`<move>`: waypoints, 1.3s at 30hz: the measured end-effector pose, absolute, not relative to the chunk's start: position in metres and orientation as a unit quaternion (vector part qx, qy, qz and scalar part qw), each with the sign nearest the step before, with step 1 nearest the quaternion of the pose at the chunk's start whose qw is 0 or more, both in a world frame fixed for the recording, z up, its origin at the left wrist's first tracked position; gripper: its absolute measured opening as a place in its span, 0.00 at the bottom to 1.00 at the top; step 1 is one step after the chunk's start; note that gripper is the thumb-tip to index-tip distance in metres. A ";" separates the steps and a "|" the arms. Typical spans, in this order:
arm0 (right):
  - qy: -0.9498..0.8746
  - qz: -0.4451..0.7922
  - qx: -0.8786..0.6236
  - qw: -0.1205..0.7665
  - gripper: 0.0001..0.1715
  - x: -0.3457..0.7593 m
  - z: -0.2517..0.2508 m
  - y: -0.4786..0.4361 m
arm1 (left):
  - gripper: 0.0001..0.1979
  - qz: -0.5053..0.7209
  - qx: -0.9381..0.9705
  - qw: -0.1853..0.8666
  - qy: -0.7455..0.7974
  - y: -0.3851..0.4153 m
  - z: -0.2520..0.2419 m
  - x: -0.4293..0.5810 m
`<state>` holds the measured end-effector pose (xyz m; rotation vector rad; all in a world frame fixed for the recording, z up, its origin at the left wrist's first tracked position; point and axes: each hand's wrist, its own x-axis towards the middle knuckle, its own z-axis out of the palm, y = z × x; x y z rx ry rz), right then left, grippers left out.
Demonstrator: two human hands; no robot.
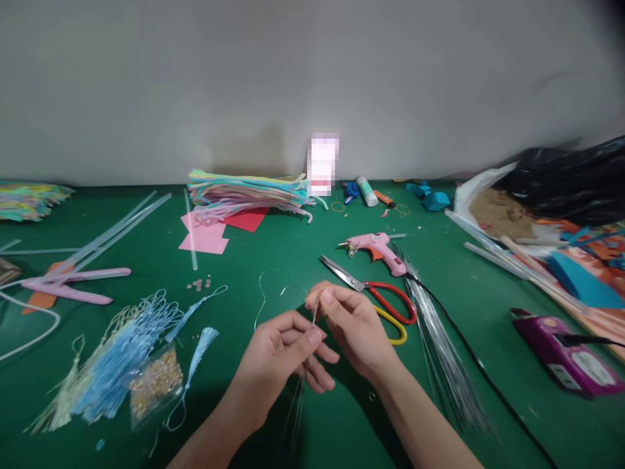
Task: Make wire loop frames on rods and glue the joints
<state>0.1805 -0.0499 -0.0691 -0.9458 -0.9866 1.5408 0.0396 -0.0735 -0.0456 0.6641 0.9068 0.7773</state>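
Note:
Between its thumb and fingers my left hand (290,348) pinches a few thin silvery wires (299,404), whose loose ends hang below it. My right hand (351,322) closes thumb and forefinger on the upper end of the same wires, just above the left thumb. A fine pale thread or wire (263,293) curls on the table beyond my fingers; I cannot tell whether it joins the held ones. Close to the right hand lie scissors (364,284) with one red and one yellow handle. A large bundle of silvery wires (439,352) spreads to the right.
A pink glue gun (375,247) lies behind the scissors, its black cord (469,352) running to a purple power strip (569,355). Blue tassels (122,358) and a bag of gold beads (157,381) are at left. Pipe cleaners (244,192) and a lit phone (322,163) stand at the back.

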 end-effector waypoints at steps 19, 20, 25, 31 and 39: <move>-0.319 0.696 -0.313 0.562 0.13 0.183 -0.063 -0.048 | 0.14 0.297 0.310 0.844 0.320 -0.077 -0.052 0.040; -0.308 0.700 -0.309 0.566 0.14 0.183 -0.063 -0.047 | 0.15 0.288 0.311 0.850 0.313 -0.078 -0.054 0.040; -0.269 0.714 -0.303 0.571 0.18 0.185 -0.064 -0.044 | 0.17 0.267 0.314 0.855 0.315 -0.080 -0.058 0.044; -0.250 0.719 -0.306 0.571 0.21 0.185 -0.066 -0.042 | 0.16 0.264 0.306 0.857 0.320 -0.079 -0.061 0.046; -0.254 0.724 -0.328 0.551 0.21 0.182 -0.069 -0.043 | 0.18 0.254 0.320 0.848 0.337 -0.082 -0.063 0.044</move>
